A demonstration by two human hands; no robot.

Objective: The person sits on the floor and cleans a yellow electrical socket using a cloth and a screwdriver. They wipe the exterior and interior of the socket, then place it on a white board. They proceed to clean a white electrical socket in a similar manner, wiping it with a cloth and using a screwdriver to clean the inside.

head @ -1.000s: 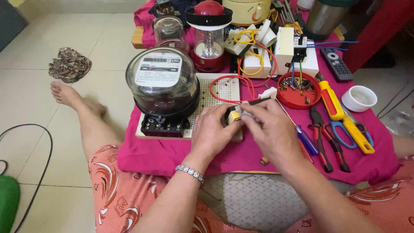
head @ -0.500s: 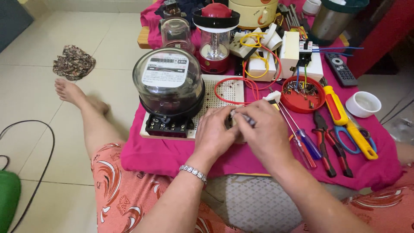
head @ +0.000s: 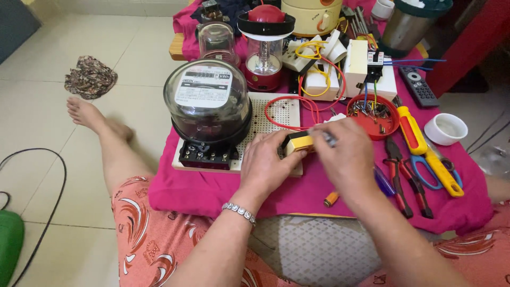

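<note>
Both hands have shifted toward the near edge of the white pegboard [head: 265, 114] since half a second ago, and the small yellow-and-black part [head: 298, 142] now shows between them where it was mostly covered before. Left hand [head: 268, 162] is clamped on the part from the near side, thumb along its flank, pinning it flat on the board so it cannot turn. Right hand [head: 348, 154] is closed, fingers pinched together around a thin metal tool [head: 328, 139]; its tip sits at the part's right end, too small to tell if it is seated in anything. Part lies at the pegboard's near right corner, just beside the big glass-domed electric meter [head: 208, 103], which stands on the board's left half with its black terminal block facing the person, handy for wiring. Red wire [head: 284, 106] loops over the board behind the hands. Red round dish [head: 390, 114] of small parts sits just past the right hand, within reach. Pliers [head: 396, 167], yellow-handled scissors [head: 438, 170] and a yellow-and-red screwdriver [head: 411, 130] lie along the right edge of the pink cloth [head: 202, 188] covering the low table. An orange cap [head: 331, 199] lies loose near the cloth's near edge. A red lamp [head: 264, 45] stands behind the meter.
</note>
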